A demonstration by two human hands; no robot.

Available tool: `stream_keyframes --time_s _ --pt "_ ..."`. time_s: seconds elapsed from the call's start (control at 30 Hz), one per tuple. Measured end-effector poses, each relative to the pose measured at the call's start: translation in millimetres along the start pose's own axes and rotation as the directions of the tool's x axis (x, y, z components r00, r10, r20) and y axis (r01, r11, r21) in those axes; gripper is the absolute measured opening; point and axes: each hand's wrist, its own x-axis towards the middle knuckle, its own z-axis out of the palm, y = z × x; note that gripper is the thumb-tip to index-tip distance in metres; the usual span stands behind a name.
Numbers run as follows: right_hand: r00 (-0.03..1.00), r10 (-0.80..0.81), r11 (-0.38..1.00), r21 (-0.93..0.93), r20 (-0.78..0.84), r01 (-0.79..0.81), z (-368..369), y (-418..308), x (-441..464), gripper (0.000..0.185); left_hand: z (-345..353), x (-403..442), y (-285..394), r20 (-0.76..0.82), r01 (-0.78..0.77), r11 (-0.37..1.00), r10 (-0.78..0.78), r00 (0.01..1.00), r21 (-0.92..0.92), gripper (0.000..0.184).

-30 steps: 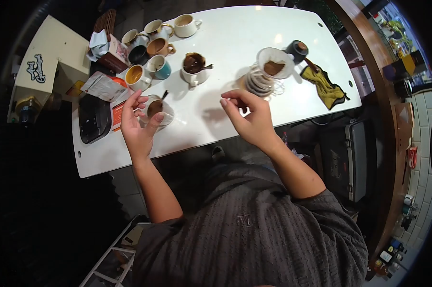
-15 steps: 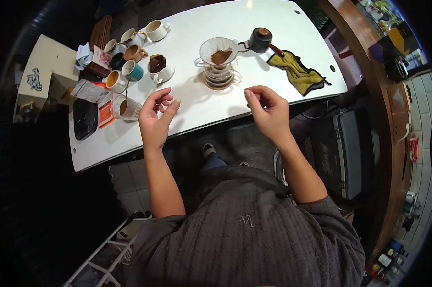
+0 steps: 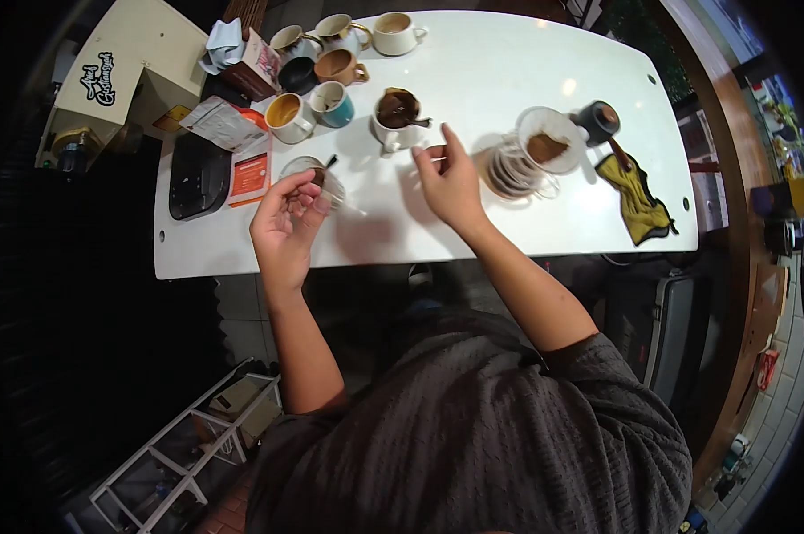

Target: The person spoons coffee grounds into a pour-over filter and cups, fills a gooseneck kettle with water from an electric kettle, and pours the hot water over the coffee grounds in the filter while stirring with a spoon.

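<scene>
My left hand (image 3: 288, 214) is loosely curled with nothing visible in it, and covers part of a clear glass (image 3: 332, 187) with brown contents and a dark spoon handle. My right hand (image 3: 451, 182) hovers with its index finger stretched out and thumb apart, just below a white cup (image 3: 393, 138). Dark grounds and a spoon (image 3: 417, 122) are inside that cup. To the right stands a glass coffee server (image 3: 509, 173), topped by a dripper (image 3: 544, 116) with a paper filter and brown coffee grounds.
Several mugs (image 3: 400, 40) cluster at the table's back left. A black scale (image 3: 197, 178), an orange packet (image 3: 251, 174) and a silver pouch (image 3: 217, 125) lie left. A black kettle (image 3: 595, 123) and a yellow-green cloth (image 3: 638, 205) are on the right of the white table (image 3: 402, 236).
The view has swung left, so the table's things appear farther right. My right hand has moved leftward from near the dripper to the white cup. My left hand is now in front of the glass.
</scene>
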Motion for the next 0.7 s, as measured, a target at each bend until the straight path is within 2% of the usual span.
stream_keyframes --time_s 0.03,0.07,0.1,0.17,0.2,0.23,0.3,0.37,0.43,0.57,0.6,0.7 --pt "0.999 0.031 0.999 0.034 -0.041 -0.03 8.7 5.7 10.6 0.061 -7.9 6.9 -2.3 -0.005 0.002 1.0 -0.002 1.0 -0.001 0.036" --pt "0.995 0.038 0.999 0.03 -0.09 -0.036 16.4 11.9 18.8 0.047 -15.0 13.2 -4.8 0.008 0.005 1.0 -0.005 1.0 -0.023 0.036" --pt "0.995 0.04 0.999 0.024 -0.087 -0.038 21.6 13.1 25.6 0.047 -21.4 19.3 -7.6 0.022 0.008 0.999 -0.008 1.0 -0.046 0.036" --pt "0.984 -0.087 0.996 0.017 -0.156 0.09 28.8 16.2 38.7 0.031 -32.2 33.6 -9.9 0.013 0.006 0.999 -0.006 1.0 -0.044 0.037" --pt "0.961 -0.189 0.981 -0.083 -0.204 0.176 31.2 14.0 42.8 0.019 -37.1 40.5 -10.9 0.028 0.007 0.999 -0.006 1.0 -0.034 0.037" --pt "0.962 -0.186 0.981 -0.09 -0.201 0.171 30.4 3.6 44.7 0.019 -41.6 46.4 -12.6 0.045 0.008 1.0 -0.007 0.999 -0.023 0.037" --pt "0.932 -0.353 0.889 -0.343 -0.086 0.305 25.0 -18.6 45.9 0.015 -47.8 59.5 -17.1 0.063 0.0 1.0 0.001 0.998 -0.02 0.037" --pt "0.918 -0.392 0.858 -0.387 -0.064 0.339 22.1 -24.6 47.5 0.012 -51.0 68.7 -21.7 0.086 -0.013 1.0 0.015 0.996 -0.019 0.038" --pt "0.823 -0.568 0.73 -0.473 -0.018 0.493 17.0 -28.8 47.6 0.012 -51.0 77.0 -26.9 0.116 -0.009 0.999 0.013 0.993 -0.034 0.038" --pt "0.835 -0.548 0.745 -0.485 -0.052 0.458 10.0 -33.2 47.4 0.013 -49.1 87.8 -34.8 0.141 -0.009 0.999 0.016 0.99 -0.049 0.038" --pt "0.875 -0.482 0.777 -0.485 -0.05 0.401 8.2 -36.3 45.5 0.013 -48.9 89.2 -35.3 0.147 -0.011 0.998 0.019 0.989 -0.055 0.038" --pt "0.813 -0.575 0.739 -0.483 -0.09 0.47 6.7 -33.1 44.5 0.013 -49.8 91.7 -34.8 0.165 -0.021 0.999 0.029 0.986 -0.048 0.038"
